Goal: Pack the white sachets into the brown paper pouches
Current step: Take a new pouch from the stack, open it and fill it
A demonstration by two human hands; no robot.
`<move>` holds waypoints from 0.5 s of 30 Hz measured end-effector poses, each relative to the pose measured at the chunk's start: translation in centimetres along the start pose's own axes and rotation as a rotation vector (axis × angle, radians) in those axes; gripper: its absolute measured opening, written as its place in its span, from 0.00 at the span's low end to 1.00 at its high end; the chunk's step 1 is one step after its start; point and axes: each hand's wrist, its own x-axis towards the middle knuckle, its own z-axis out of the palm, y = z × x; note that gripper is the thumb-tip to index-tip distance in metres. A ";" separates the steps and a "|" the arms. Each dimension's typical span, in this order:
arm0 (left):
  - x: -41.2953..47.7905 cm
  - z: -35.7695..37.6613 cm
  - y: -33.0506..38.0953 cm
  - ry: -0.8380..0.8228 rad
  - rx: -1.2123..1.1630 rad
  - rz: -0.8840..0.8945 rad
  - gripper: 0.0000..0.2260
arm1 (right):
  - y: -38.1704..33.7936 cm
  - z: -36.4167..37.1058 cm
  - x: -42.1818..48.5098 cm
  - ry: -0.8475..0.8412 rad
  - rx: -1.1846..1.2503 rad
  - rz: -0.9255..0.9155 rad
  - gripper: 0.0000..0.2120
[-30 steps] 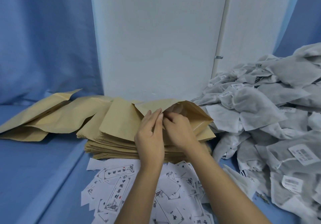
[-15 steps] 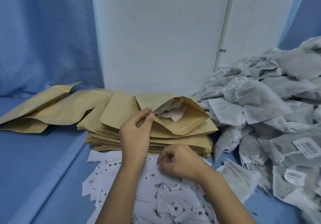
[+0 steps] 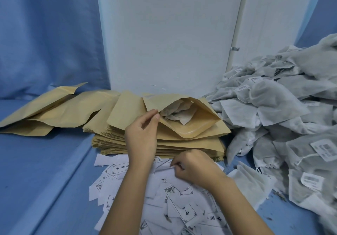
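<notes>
Pouch (image 3: 193, 125) stays pinched by left hand (image 3: 141, 136); right hand (image 3: 193, 167) dropped, seemingly pinching a slip (image 3: 164, 168).

Work surface (image 3: 45, 171): covered in blue cloth, with a raised step or fold running diagonally at left; which of the two cannot be told. Lying directly on it:
- a stack of flat brown pouches (image 3: 182, 143) at centre rear
- loose brown pouches (image 3: 54, 110) fanned out to the stack's left, touching it
- printed paper slips (image 3: 173, 207) scattered just in front of the stack
- a heap of white sachets (image 3: 291, 125) at right

Dark crumbs (image 3: 279, 194) lie beside the heap.
</notes>
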 end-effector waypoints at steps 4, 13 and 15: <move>0.0 0.0 -0.1 0.007 0.014 -0.001 0.07 | 0.0 -1.0 -0.1 0.055 0.312 0.087 0.11; -0.1 0.0 -0.3 0.019 0.022 -0.010 0.06 | -0.3 -3.5 -1.0 0.127 0.874 0.127 0.06; -0.1 0.0 -0.3 0.022 0.016 -0.018 0.07 | -0.4 -4.5 -1.2 0.134 0.951 0.115 0.07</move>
